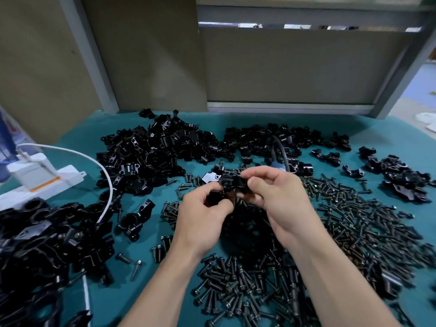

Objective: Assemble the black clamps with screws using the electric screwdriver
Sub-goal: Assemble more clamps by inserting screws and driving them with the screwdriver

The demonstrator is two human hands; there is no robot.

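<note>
Left hand (203, 210) and right hand (282, 197) meet, both gripping.

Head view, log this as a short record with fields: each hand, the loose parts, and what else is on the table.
left hand: grips black clamp
right hand: pinches the clamp's other side
screws: loose heap, right and near side
clamp piles: heaps at the far side and left
power strip: left, white cable plugged in
table: teal cover

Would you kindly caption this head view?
Above loose screws, the left hand and right hand grip a black clamp.
</note>
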